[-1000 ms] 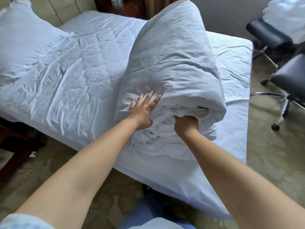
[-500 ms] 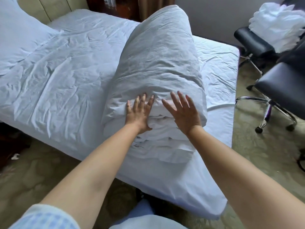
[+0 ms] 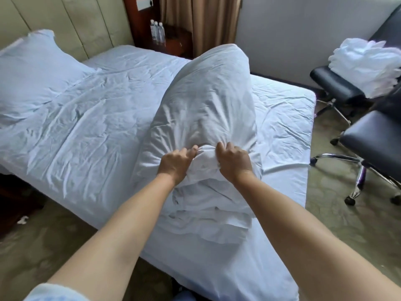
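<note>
A bulky white duvet [image 3: 208,101], folded into a thick roll, lies across the bed [image 3: 86,131] from the near edge toward the far side. Both hands are at its near end. My left hand [image 3: 175,165] grips a bunched fold of the duvet's top layer, fingers curled into the cloth. My right hand [image 3: 234,162] grips the same bunch from the right side. The gathered fabric rises between the two hands. Loose folded layers of the duvet spread out below my wrists.
A white pillow [image 3: 36,70] lies at the bed's head on the left. Two black office chairs [image 3: 373,144] stand on the right, the far one holding a pile of white linen [image 3: 366,59]. Water bottles [image 3: 157,32] stand on a wooden nightstand behind the bed.
Half a second ago both hands lay flat and open on the duvet's near end. Now their fingers have curled and bunched the top layer. The view has tilted up.
</note>
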`<act>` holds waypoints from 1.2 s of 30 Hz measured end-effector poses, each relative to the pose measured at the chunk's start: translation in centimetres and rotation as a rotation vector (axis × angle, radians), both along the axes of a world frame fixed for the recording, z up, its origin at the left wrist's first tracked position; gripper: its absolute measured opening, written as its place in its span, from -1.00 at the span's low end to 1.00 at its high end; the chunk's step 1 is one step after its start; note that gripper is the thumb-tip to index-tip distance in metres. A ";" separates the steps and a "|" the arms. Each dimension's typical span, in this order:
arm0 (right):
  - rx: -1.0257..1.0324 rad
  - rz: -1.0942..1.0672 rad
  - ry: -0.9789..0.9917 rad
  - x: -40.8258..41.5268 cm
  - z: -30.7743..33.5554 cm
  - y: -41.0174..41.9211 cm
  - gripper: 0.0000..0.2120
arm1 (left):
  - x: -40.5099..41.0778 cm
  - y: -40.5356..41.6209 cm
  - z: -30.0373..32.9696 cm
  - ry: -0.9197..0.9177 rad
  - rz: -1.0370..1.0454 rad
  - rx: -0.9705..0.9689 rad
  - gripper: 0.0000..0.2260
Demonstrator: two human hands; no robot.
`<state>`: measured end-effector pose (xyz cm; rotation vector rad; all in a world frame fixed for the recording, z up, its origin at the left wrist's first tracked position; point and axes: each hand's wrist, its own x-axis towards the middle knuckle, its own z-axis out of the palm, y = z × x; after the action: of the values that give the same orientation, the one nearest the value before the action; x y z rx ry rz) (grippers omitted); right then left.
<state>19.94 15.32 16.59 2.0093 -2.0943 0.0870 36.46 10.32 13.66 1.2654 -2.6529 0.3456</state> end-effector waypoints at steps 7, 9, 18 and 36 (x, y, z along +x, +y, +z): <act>-0.050 0.175 -0.236 -4.8 2.5 6.2 -0.66 | -2.8 6.4 2.4 -0.009 0.043 -0.117 -0.49; 0.141 0.195 -0.248 -7.4 -0.7 8.2 -0.69 | -5.0 8.6 1.5 -0.084 0.089 0.064 -0.48; 0.624 0.182 -0.278 -11.2 -6.4 5.3 -0.47 | -9.4 9.7 -1.7 -0.156 0.473 0.658 -0.34; 0.548 0.740 -0.333 -18.1 -9.1 2.5 -0.41 | -16.9 9.0 -2.8 -0.101 0.911 0.866 -0.35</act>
<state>1.85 17.81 7.47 3.2129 -1.5008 -0.0366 19.58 19.31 10.85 2.7136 -2.1226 -0.7496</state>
